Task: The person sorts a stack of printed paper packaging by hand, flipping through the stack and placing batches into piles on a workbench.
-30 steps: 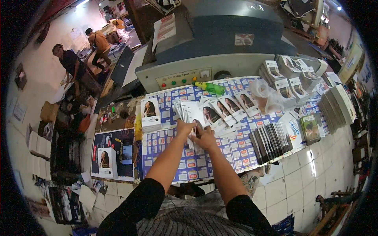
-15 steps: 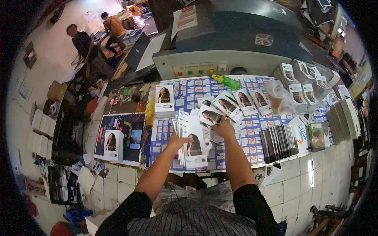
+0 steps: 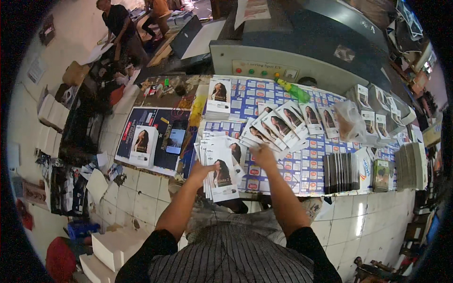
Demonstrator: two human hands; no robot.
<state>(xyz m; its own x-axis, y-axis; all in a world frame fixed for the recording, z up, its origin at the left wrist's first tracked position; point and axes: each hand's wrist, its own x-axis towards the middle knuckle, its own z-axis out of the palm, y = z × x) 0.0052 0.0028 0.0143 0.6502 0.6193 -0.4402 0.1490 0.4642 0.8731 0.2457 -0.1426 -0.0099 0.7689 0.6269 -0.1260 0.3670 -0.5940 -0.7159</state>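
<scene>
My left hand [image 3: 202, 172] grips a loose bundle of flat white printed cartons [image 3: 222, 181] near the table's front edge, thumb on top. Each carton carries a picture of a dark-haired figure. The bundle's sheets are slightly spread. My right hand [image 3: 262, 156] is closed at the lower edge of a fan of the same cartons [image 3: 276, 129]; its fingertips are partly hidden. Another carton [image 3: 237, 153] lies half covered between my hands. Behind the bundle stands a neat stack of cartons [image 3: 218, 100]. Two more cartons [image 3: 311, 119] lie to the right of the fan.
A clear plastic bag [image 3: 350, 120] and strapped carton stacks [image 3: 375, 123] sit at the right. Nearer is a row of upright cartons [image 3: 340, 173]. A phone [image 3: 175, 141] and another stack [image 3: 144, 146] lie left. A green bottle [image 3: 298, 92] rests before the machine [image 3: 226, 54]. A person [image 3: 118, 26] stands far left.
The view has shifted, moving the table leftward and up at its far side. My right hand's carton now lies with the fan, and my left hand still holds its bundle.
</scene>
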